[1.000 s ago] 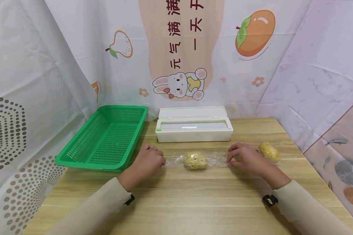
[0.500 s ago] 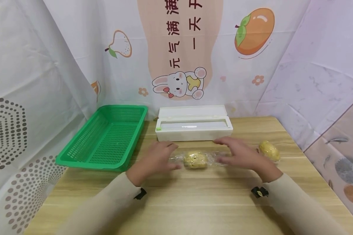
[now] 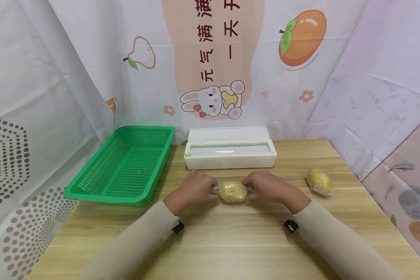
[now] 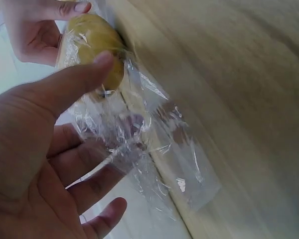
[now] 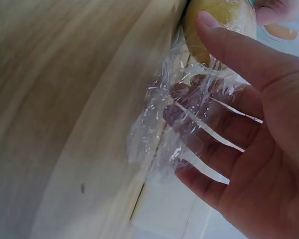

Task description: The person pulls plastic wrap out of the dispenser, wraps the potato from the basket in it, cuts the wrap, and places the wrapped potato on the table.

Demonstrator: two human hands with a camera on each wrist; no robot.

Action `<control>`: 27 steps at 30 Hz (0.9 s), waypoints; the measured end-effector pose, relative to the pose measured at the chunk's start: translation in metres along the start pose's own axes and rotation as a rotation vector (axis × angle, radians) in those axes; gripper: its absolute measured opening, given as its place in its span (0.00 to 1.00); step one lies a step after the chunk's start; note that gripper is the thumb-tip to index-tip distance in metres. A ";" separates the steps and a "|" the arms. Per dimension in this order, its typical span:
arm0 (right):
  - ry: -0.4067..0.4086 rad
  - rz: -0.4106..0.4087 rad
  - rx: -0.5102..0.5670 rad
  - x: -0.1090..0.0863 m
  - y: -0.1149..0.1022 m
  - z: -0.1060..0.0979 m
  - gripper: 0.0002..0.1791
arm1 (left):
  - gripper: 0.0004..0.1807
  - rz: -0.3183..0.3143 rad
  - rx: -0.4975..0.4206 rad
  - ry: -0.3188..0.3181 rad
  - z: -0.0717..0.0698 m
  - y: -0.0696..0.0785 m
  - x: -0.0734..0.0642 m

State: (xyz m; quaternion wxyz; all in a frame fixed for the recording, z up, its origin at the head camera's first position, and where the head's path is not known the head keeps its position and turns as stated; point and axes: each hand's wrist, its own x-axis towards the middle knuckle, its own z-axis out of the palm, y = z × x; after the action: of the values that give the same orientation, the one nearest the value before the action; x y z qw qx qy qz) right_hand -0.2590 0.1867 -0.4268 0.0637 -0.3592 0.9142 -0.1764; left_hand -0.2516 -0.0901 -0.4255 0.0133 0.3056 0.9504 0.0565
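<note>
A yellow potato wrapped in clear cling film lies in the middle of the table. My left hand is at its left end and my right hand at its right end. In the left wrist view, the loose film tail hangs between my spread thumb and fingers, with the thumb over the potato. The right wrist view has the other film tail in front of my loosely bent fingers, the thumb at the potato's side. Neither hand visibly pinches the film.
Behind the potato stands a white cling film dispenser with its lid up. A green plastic basket is at the left. Another film-wrapped potato lies at the right of the wooden table. A printed curtain hangs at the back.
Both hands have moved inward from the outer ends of the film tails to the potato's two ends. Their fingers spread on the way. The potato stays in about the same place.
</note>
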 end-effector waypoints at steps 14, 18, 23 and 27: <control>-0.083 -0.024 -0.099 0.008 -0.010 -0.005 0.11 | 0.17 -0.004 0.107 -0.070 0.000 0.004 0.011; -0.105 0.005 -0.275 0.006 -0.013 0.001 0.14 | 0.09 0.001 0.218 -0.098 0.004 0.006 0.011; -0.102 0.027 -0.488 0.000 -0.018 0.013 0.11 | 0.14 0.009 0.338 -0.086 0.007 0.010 0.005; -0.087 0.026 -0.560 -0.003 -0.018 0.017 0.08 | 0.17 0.026 0.344 -0.069 0.011 0.010 0.001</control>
State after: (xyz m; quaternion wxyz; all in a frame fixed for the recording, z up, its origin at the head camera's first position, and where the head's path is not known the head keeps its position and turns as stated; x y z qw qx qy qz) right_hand -0.2407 0.1717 -0.4362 0.0032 -0.3584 0.9283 0.0993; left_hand -0.2466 -0.0803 -0.4349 -0.0072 0.3175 0.9409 -0.1174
